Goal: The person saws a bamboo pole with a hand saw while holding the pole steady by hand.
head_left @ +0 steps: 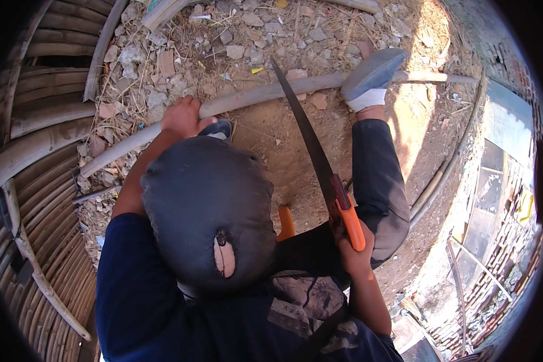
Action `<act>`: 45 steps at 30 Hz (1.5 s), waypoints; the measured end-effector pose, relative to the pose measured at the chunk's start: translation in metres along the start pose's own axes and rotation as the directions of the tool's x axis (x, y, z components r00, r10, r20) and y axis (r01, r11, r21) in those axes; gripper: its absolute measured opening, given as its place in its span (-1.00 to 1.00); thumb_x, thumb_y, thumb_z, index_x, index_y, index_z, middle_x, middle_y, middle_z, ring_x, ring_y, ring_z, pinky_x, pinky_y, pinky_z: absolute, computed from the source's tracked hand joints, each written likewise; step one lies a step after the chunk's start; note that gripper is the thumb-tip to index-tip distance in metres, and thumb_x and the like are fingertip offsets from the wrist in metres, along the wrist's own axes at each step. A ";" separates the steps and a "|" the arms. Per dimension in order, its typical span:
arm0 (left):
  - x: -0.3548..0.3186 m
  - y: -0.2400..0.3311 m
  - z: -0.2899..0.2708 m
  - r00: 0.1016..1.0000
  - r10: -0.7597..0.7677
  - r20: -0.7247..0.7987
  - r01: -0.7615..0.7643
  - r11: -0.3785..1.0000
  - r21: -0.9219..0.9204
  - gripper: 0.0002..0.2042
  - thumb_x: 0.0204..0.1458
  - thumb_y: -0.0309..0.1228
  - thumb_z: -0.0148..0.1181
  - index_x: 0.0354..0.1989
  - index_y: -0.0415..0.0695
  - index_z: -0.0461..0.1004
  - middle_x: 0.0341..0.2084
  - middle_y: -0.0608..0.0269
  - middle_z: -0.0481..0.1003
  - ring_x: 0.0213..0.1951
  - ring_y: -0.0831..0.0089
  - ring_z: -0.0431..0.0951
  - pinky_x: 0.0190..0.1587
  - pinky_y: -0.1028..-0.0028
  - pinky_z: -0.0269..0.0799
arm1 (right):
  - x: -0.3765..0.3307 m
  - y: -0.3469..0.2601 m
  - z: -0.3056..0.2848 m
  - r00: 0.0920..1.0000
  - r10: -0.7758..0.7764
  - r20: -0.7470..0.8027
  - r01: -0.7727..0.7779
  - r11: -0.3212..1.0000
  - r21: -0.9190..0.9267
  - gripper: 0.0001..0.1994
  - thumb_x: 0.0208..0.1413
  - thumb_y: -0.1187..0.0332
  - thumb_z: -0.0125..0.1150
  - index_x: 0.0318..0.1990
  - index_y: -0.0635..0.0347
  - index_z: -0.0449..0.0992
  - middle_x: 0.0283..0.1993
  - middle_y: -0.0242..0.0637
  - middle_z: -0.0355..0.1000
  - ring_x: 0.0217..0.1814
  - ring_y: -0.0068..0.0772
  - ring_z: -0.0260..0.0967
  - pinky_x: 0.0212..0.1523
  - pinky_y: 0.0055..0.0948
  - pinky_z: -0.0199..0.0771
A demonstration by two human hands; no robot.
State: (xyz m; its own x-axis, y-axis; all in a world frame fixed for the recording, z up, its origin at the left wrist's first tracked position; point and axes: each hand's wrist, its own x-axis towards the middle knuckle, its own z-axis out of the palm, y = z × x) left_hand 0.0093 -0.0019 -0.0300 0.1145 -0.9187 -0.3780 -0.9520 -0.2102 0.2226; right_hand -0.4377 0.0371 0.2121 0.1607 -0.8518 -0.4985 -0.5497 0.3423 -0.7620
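Observation:
My right hand [357, 244] is closed round the orange handle of a hand saw [311, 136]. The long dark blade points up and away, its tip passing across a long wooden pole [253, 95]; whether they touch I cannot tell. At the far left, my left hand [182, 116] grips the pole, fingers over it and thumb toward the right. My right foot, in a grey-blue shoe [374, 69], presses on the pole farther right. A big rounded dark shape with a tear [208, 199] hides much of the middle; the toe of another shoe [217, 128] shows beyond it.
A curved orange piece [286, 223] shows beside the dark shape, partly hidden. Slatted bamboo [48, 217] stands at the left. Broken stones [157, 66] and dry straw lie at the back. More poles [440, 181] and a brick wall [495, 265] run along the right.

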 end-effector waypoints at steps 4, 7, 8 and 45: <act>0.015 0.006 -0.013 0.993 -0.062 0.096 0.066 0.997 -0.039 -0.33 -0.04 0.21 0.37 -0.04 -0.21 0.53 -0.08 -0.04 0.53 0.06 -0.04 0.54 0.11 0.10 0.48 | 0.007 -0.004 0.005 1.000 0.025 0.009 -0.025 1.000 0.014 -0.82 0.16 0.55 0.16 -0.10 0.38 0.55 -0.27 -0.33 0.55 -0.25 -0.61 0.46 -0.15 -0.53 0.47; 0.011 0.004 -0.012 0.988 -0.096 0.121 0.106 0.991 -0.079 -0.37 -0.06 0.18 0.41 -0.09 -0.19 0.55 -0.09 -0.03 0.55 0.04 -0.01 0.57 0.11 0.10 0.49 | 0.008 0.000 0.002 0.997 0.055 0.045 -0.055 0.998 0.012 -0.79 0.16 0.55 0.17 -0.06 0.39 0.55 -0.26 -0.33 0.55 -0.23 -0.60 0.47 -0.13 -0.54 0.48; 0.013 0.002 -0.014 0.988 -0.098 0.117 0.108 0.991 -0.084 -0.38 -0.07 0.17 0.41 -0.10 -0.18 0.56 -0.10 -0.02 0.56 0.03 0.00 0.57 0.11 0.10 0.49 | 0.008 0.001 0.001 0.997 0.064 0.051 -0.064 0.998 0.003 -0.78 0.16 0.55 0.17 -0.05 0.39 0.55 -0.25 -0.33 0.55 -0.23 -0.60 0.47 -0.12 -0.54 0.48; -0.044 -0.016 0.014 0.947 -0.178 -0.267 0.163 0.984 -0.075 -0.37 -0.09 -0.04 0.49 0.17 0.03 0.44 0.09 0.25 0.41 0.22 0.18 0.37 0.28 0.09 0.21 | 0.005 -0.048 0.005 0.995 -0.091 -0.036 0.088 0.992 -0.087 -0.80 0.00 0.55 0.21 -0.18 0.37 0.49 -0.44 -0.33 0.44 -0.47 -0.54 0.39 -0.38 -0.57 0.39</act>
State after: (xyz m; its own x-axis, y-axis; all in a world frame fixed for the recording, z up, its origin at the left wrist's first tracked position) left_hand 0.0153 0.0465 -0.0294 0.3536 -0.9221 -0.1573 -0.8963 -0.3821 0.2249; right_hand -0.4070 0.0187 0.2442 0.1807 -0.8931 -0.4120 -0.6025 0.2306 -0.7641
